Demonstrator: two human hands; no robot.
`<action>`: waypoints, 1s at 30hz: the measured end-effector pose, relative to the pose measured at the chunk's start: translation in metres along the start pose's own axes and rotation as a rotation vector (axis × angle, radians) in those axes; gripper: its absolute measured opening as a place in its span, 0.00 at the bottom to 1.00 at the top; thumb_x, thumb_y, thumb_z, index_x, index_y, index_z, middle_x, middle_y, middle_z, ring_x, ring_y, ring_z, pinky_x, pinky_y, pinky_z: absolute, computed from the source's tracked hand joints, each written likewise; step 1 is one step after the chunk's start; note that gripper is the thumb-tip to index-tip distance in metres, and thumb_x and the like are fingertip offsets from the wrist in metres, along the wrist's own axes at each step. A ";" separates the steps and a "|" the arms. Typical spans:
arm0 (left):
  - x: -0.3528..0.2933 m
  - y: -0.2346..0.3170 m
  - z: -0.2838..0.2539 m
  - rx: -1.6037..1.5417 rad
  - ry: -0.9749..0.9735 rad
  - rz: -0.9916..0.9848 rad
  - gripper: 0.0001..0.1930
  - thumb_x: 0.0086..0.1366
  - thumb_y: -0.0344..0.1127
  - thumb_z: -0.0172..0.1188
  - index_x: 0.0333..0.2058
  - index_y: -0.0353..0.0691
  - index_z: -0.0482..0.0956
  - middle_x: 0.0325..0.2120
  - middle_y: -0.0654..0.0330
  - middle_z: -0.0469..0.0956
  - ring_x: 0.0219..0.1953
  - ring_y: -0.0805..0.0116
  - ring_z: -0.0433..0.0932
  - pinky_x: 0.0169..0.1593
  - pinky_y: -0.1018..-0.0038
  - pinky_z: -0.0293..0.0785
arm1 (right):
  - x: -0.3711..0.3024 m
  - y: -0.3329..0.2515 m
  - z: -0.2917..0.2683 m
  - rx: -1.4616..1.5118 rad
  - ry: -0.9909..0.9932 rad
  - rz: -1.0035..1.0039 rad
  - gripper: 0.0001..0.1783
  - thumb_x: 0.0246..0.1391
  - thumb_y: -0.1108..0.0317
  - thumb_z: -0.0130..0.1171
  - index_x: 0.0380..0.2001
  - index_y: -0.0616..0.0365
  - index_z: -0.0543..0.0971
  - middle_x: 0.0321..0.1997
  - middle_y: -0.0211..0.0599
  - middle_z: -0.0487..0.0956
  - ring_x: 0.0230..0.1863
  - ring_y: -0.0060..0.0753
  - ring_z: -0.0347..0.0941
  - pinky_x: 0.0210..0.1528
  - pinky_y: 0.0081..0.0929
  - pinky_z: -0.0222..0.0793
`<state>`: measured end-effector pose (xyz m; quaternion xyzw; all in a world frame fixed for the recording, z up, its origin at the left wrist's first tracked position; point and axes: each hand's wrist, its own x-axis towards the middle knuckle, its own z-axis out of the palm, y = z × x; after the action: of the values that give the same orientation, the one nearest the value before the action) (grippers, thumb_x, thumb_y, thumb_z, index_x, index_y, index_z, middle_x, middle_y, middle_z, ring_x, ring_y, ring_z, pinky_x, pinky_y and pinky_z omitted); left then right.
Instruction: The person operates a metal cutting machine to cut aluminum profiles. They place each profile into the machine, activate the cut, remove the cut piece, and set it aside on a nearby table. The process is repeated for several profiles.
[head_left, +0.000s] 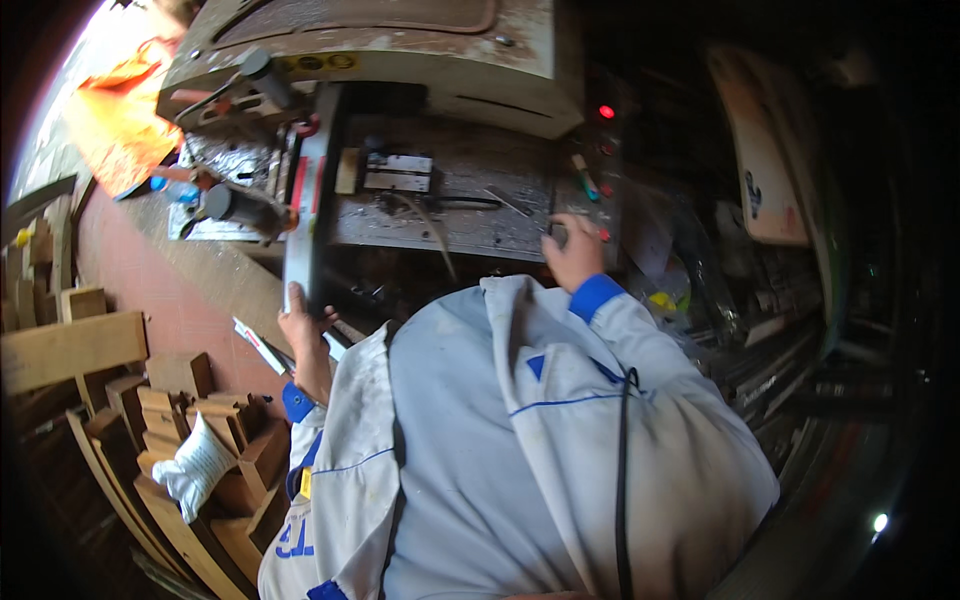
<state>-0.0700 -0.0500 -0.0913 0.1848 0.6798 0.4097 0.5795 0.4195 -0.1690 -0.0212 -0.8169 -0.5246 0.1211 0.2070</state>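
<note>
"Grey metal rail [303,240], running front to back at the left side of the desk [495,170]. Left hand [306,325]?"

"At its near end, fingers drawn narrow round it, thumb along the top; presumably a steadying hold."

"Right hand [577,257]?"

"Near the desk's front right corner, fingers bent over a small dark object [558,235]. Gripped or merely touched: cannot tell."

"Green-ended marker [586,180]?"

"Lies beyond that hand, probably parked for easy reach."

"Containers?"

"White packet [198,465], pillow-shaped, on the wooden blocks at lower left; appears sealed, contents hidden. Clear-and-blue bottle [180,190], left of the grey cylinder [240,208]; fill level unreadable."
</note>
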 end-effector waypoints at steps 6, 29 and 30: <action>0.001 0.007 0.007 -0.004 0.041 -0.049 0.32 0.77 0.57 0.69 0.56 0.32 0.68 0.35 0.49 0.83 0.20 0.59 0.84 0.19 0.62 0.86 | -0.022 0.059 0.004 -0.143 -0.128 -0.012 0.43 0.51 0.66 0.77 0.71 0.61 0.76 0.76 0.56 0.75 0.76 0.66 0.69 0.80 0.53 0.64; -0.013 0.015 0.017 -0.004 0.100 -0.026 0.35 0.77 0.58 0.69 0.58 0.30 0.66 0.38 0.47 0.82 0.22 0.57 0.86 0.21 0.61 0.88 | -0.002 0.025 -0.032 -0.337 -0.252 0.037 0.32 0.48 0.58 0.76 0.58 0.55 0.90 0.74 0.35 0.77 0.76 0.50 0.70 0.69 0.58 0.67; -0.014 0.015 0.018 0.005 0.083 -0.040 0.35 0.77 0.58 0.69 0.58 0.30 0.66 0.39 0.46 0.82 0.23 0.56 0.86 0.21 0.60 0.88 | -0.001 0.027 -0.030 -0.334 -0.242 0.034 0.31 0.48 0.58 0.76 0.57 0.55 0.90 0.73 0.34 0.78 0.76 0.50 0.70 0.70 0.58 0.66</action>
<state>-0.0529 -0.0449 -0.0705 0.1553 0.7079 0.4035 0.5585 0.4539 -0.1862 -0.0071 -0.8279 -0.5448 0.1331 0.0022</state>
